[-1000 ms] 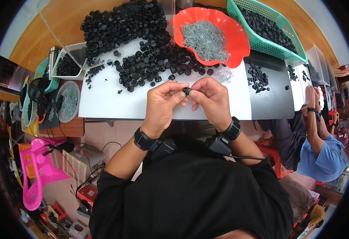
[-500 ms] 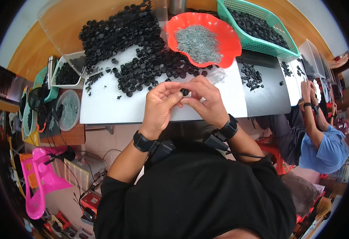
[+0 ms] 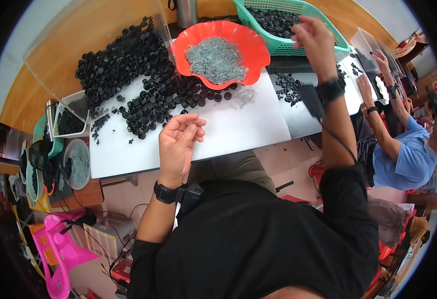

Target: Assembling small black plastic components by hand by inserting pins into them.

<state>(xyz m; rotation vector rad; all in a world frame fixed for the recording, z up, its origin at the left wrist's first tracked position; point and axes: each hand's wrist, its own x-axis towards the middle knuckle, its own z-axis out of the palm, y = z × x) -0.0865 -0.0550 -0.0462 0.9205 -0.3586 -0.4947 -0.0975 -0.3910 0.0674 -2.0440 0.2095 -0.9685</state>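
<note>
My left hand (image 3: pixel 176 144) is above the front of the white tabletop (image 3: pixel 228 127). Its fingers are curled, with the thumb against them; whatever may be between them is hidden. My right hand (image 3: pixel 319 47) is raised over the right part of the green basket (image 3: pixel 282 49), which holds many small black parts. Its fingers are bent and blurred, so I cannot see whether they hold anything. Loose black round caps (image 3: pixel 146 112) lie on the table beyond my left hand. Between the hands, farther back, a red scalloped bowl (image 3: pixel 258 52) holds a heap of thin silvery metal pins (image 3: pixel 216 60).
A clear bin (image 3: pixel 34 55) lies tipped, with black caps spilling out. Small black parts (image 3: pixel 289 88) lie on a dark board at right. A metal flask (image 3: pixel 187 14) stands behind the bowl. A co-worker in a blue shirt (image 3: pixel 403 162) works at far right.
My hands have parted: the right has swung up and right to the green basket, the left has stayed low. The small black part between my fingers is no longer visible. The view has shifted.
</note>
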